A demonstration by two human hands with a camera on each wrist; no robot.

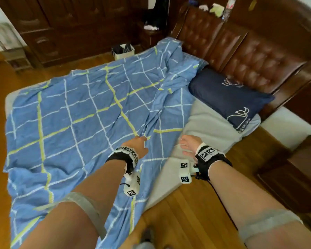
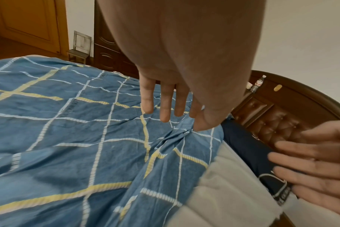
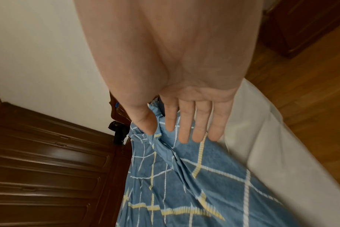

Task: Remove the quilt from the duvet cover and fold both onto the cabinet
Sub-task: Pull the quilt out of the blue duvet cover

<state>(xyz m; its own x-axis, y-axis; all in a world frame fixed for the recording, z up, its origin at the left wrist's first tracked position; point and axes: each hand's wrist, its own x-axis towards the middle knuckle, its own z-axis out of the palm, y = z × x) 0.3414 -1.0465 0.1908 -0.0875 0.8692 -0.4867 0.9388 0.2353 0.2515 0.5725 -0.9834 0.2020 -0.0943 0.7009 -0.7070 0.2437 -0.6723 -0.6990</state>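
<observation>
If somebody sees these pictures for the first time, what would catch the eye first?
Probably the blue checked duvet cover, spread wrinkled over most of the bed. Next, the left hand pinching a fold near its right edge, while the right hand hovers open over the grey sheet. A navy pillow lies by the headboard.

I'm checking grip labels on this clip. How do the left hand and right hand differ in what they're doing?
The left hand pinches a gathered fold of the blue checked duvet cover between thumb and forefinger; the right hand holds nothing. The left hand is over the cover, the right hand over the bare grey mattress beside it. Both have most fingers straight and wear wrist cameras.
</observation>
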